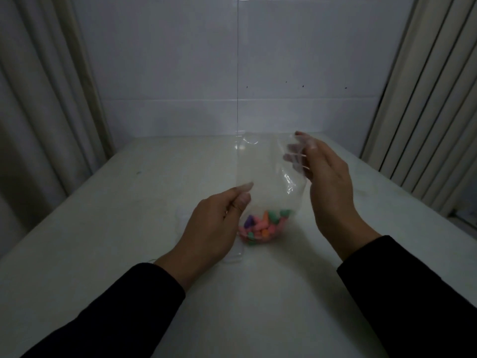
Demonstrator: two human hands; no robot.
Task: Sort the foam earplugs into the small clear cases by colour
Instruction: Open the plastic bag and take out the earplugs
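A clear plastic bag (pixel 268 182) stands upright over the table's middle. A heap of foam earplugs (pixel 263 226) in pink, orange, green and purple lies at its bottom. My left hand (pixel 214 228) pinches the bag's left edge between thumb and fingers. My right hand (pixel 325 184) grips the bag's upper right side, with its fingers seen through the plastic. Something clear and flat (pixel 233 255) lies on the table under my left hand; I cannot tell whether it is a case.
The white table (pixel 129 228) runs back to a white tiled wall (pixel 180 73). Pale curtains (pixel 38 99) hang at the left and a ribbed panel (pixel 426 99) stands at the right.
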